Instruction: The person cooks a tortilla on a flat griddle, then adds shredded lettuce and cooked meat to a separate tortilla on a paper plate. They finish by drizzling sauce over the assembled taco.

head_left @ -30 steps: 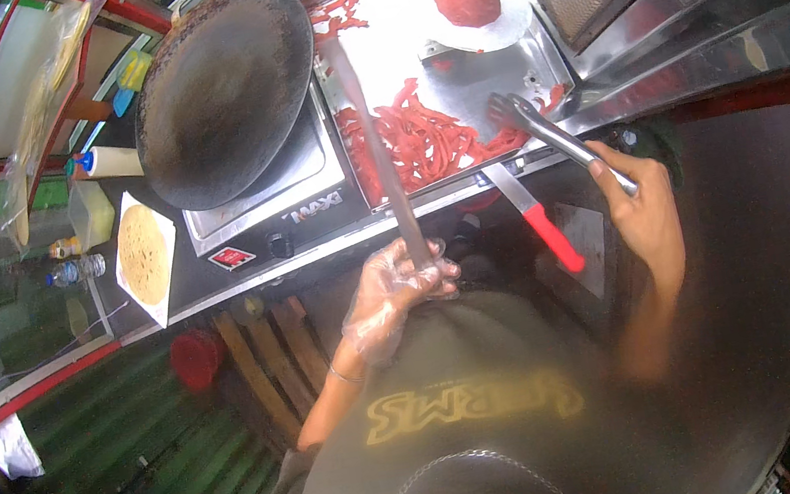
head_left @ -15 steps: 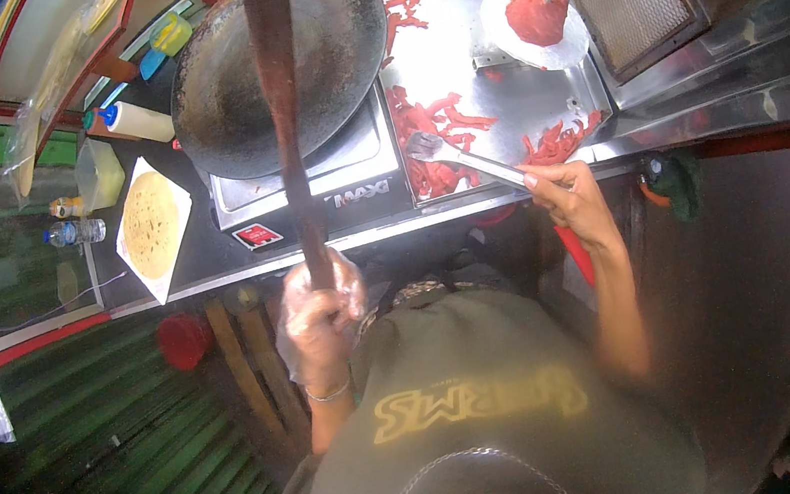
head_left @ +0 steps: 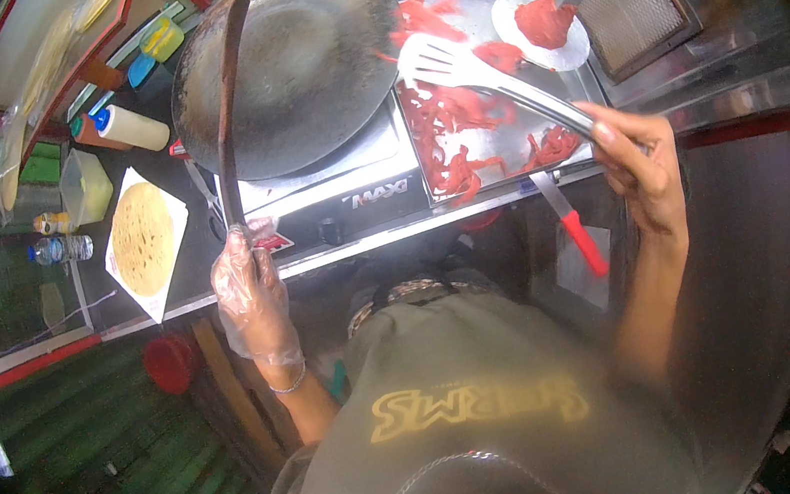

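The left hand [head_left: 254,292], in a clear plastic glove, has its fingers closed around the near end of a long flat brown wooden stick [head_left: 227,144]. A thin silver-coloured band [head_left: 291,381] circles the wrist below those fingers. The bare right hand [head_left: 644,161] has its fingers wrapped about the handle end of a pair of shiny metal tongs [head_left: 541,103]; whether the tongs' tips are parted or pressed together, I cannot tell. Just below and left of the right fingers hangs a knife with a red handle [head_left: 580,241], its metal blade reaching up to the counter edge.

Left of the gloved fingers, a round, brown-spotted flatbread [head_left: 141,237] lies on a white sheet [head_left: 159,305]. Beyond the right fingers and to their left, red strips of meat [head_left: 452,110] lie in a rectangular metal tray [head_left: 475,5]; the tongs' slotted head is above them, with blurred red pieces around it.

Ahead of the left fingers and to their right stands a silver-topped stove [head_left: 376,148] bearing a wide dark round pan [head_left: 299,68]. The stick's far end crosses over the pan's left part; contact is unclear. Farther past the right fingers, a red lump of meat [head_left: 545,19] sits on a white disc [head_left: 570,56], beside a rectangular mesh panel [head_left: 632,6].
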{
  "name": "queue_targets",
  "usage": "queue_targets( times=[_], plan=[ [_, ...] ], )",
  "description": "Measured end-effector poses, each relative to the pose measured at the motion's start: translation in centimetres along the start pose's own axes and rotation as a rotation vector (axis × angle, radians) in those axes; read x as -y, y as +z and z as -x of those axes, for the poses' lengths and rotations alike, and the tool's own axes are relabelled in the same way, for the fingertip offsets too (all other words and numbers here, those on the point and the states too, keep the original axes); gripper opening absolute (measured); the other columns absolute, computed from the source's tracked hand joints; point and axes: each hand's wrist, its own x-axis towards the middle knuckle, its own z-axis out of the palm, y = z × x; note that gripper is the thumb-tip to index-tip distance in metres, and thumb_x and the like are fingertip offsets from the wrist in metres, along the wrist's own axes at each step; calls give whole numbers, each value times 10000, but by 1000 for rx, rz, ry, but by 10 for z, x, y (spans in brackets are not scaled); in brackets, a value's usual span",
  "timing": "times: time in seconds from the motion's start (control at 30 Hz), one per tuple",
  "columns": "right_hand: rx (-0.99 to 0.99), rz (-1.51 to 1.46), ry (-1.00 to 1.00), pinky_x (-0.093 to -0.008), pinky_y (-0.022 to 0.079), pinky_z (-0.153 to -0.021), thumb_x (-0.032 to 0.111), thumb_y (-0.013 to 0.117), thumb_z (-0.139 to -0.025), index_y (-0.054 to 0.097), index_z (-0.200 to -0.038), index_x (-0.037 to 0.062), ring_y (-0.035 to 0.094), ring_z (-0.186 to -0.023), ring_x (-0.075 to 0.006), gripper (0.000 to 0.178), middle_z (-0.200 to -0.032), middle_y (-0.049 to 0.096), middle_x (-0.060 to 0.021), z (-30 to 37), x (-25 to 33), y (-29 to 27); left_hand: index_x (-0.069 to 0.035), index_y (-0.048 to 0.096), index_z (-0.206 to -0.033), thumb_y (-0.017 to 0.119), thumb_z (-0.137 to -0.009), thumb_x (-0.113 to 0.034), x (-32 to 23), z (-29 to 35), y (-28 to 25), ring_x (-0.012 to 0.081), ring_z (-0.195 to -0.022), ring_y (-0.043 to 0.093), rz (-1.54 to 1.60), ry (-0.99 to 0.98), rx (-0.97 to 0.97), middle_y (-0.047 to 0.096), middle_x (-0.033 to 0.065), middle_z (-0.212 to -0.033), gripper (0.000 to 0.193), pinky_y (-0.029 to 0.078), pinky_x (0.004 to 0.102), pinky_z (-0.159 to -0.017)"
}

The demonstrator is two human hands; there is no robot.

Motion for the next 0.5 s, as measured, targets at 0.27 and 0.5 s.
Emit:
queue_targets(
  times=[0.27,0.5],
  plan=[
    [108,397,-215,-350,573,-809,150,686,-1026,730,-1305,-51,740,-866,-213,346,-1075,805,-215,-16,17,81,-8,697,-1433,668,-1099,-219,23,-27,-17,87,-768,547,-342,255,-4,631,0,-884,397,450,257,-685],
    [-177,314,-161,-328,559,-944,133,697,-1035,720,-1339,-50,741,-1081,-158,356,-1181,811,-196,28,-31,22,3,743,-1355,665,-1111,-254,20,-18,-29,55,-749,507,-544,209,-18,602,-43,-840,363,402,244,-635]
  ],
)
